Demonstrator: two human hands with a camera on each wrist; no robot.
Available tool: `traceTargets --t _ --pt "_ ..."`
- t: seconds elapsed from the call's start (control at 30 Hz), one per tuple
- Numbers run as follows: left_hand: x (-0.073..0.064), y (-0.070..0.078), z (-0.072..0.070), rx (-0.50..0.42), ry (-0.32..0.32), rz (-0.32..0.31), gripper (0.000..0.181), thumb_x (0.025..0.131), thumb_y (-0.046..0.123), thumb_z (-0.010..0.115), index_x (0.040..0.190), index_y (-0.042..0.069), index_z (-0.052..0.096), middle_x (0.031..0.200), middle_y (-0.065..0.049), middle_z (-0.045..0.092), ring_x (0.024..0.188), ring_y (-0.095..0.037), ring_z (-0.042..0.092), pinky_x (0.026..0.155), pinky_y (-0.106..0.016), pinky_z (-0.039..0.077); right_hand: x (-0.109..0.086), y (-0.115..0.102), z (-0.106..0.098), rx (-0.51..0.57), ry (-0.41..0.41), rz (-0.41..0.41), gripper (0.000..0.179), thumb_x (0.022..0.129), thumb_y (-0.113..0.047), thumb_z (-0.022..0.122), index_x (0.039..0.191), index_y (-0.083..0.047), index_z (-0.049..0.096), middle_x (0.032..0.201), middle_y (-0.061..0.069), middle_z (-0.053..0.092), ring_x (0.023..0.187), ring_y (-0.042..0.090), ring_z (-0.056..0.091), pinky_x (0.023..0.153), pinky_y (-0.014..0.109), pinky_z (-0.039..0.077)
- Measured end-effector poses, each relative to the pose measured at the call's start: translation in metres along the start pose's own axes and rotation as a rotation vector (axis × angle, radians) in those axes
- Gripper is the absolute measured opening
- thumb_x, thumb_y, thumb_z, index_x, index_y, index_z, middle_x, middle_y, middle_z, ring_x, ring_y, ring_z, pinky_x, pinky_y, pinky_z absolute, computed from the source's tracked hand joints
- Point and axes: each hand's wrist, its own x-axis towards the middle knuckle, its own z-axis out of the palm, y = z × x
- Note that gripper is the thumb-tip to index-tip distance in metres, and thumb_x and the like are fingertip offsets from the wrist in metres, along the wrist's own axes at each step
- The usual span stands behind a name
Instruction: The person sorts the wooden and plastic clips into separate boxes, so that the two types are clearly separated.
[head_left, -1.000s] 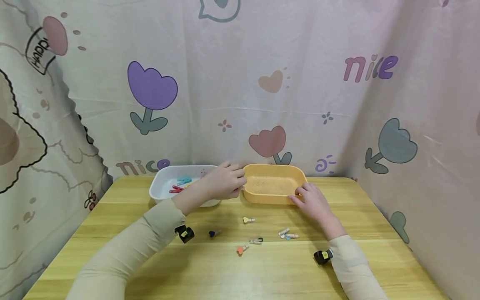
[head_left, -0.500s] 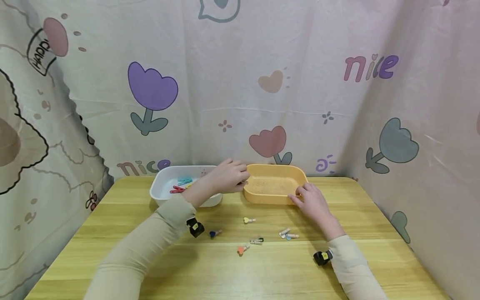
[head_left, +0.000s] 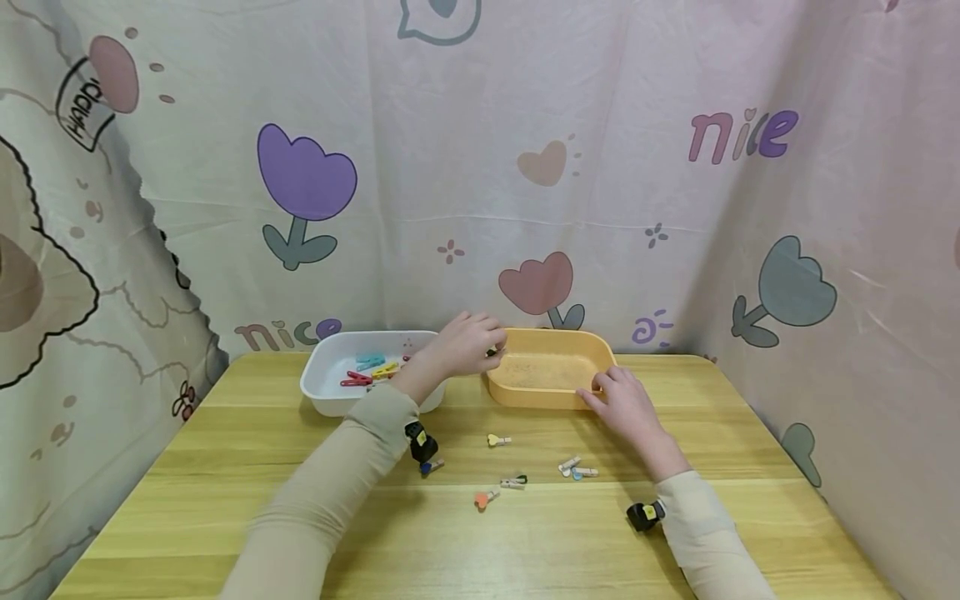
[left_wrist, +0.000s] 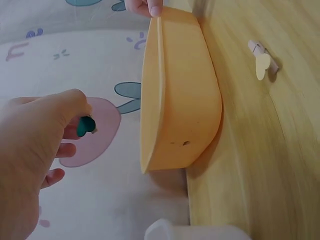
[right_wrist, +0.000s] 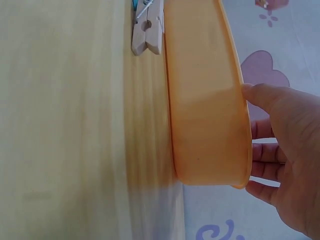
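Note:
My left hand [head_left: 468,343] is raised at the left end of a yellow-orange plastic bin [head_left: 540,400]. Between thumb and fingers it pinches a small clothespin with a dark green heart [left_wrist: 86,126]; most of the pin's body is hidden by the fingers. At the bin's front right corner, my right hand [head_left: 628,407] holds the rim, thumb on the outer side and fingers over the inside. Left of it stands a white bin [head_left: 318,393] containing red, yellow and teal clothespins [head_left: 357,378], partly covered by my left forearm.
Several small wooden clothespins lie on the table [head_left: 570,550] in front of the bins: a yellow-heart one [head_left: 498,440], a dark blue one [head_left: 431,467], an orange one [head_left: 485,499], a green one [head_left: 513,482] and a light blue one [head_left: 583,472]. A printed curtain [head_left: 465,167] hangs behind.
My left hand has moved right, from beside the white bin to the left end of the yellow-orange bin, carrying the clothespin. My right hand has stayed on the rim.

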Motion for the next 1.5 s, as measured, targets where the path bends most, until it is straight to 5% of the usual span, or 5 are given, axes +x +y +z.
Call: traceTargets --t 0.17,0.5,0.83,1.5 --pt "0.01 0.0 0.012 -0.011 -0.008 -0.056 0.008 0.09 0.029 0.063 0.09 0.021 0.063 0.099 0.005 0.065 0.098 -0.018 0.057 0.08 -0.036 0.044 0.0 0.001 0.0 0.009 -0.011 0.014 0.033 0.09 -0.039 0.067 0.085 -0.007 0.063 0.086 0.008 0.055 0.091 0.03 0.052 0.082 0.046 0.043" --pt "0.023 0.005 0.041 0.007 0.159 -0.103 0.006 0.089 0.026 0.065 0.088 0.02 0.066 0.09 0.003 0.064 0.088 -0.02 0.057 0.073 -0.035 0.043 0.0 0.002 0.003 0.006 -0.023 0.027 0.033 0.09 -0.04 0.067 0.085 -0.008 0.062 0.086 0.008 0.055 0.091 0.03 0.052 0.082 0.045 0.043" --pt "0.031 0.006 0.06 0.03 0.24 -0.182 0.011 0.091 0.025 0.064 0.085 0.016 0.063 0.093 0.0 0.066 0.091 -0.022 0.057 0.074 -0.037 0.043 0.0 0.001 0.003 0.004 -0.019 0.018 0.032 0.09 -0.04 0.067 0.085 -0.008 0.062 0.087 0.007 0.055 0.091 0.029 0.052 0.082 0.045 0.044" --pt "0.039 0.005 0.065 -0.011 0.134 -0.32 0.015 0.093 0.026 0.066 0.099 0.015 0.058 0.101 -0.002 0.061 0.099 -0.023 0.054 0.079 -0.038 0.043 0.002 0.0 0.0 0.005 -0.025 0.034 0.032 0.09 -0.041 0.067 0.085 -0.009 0.062 0.086 0.006 0.055 0.09 0.027 0.05 0.082 0.044 0.043"
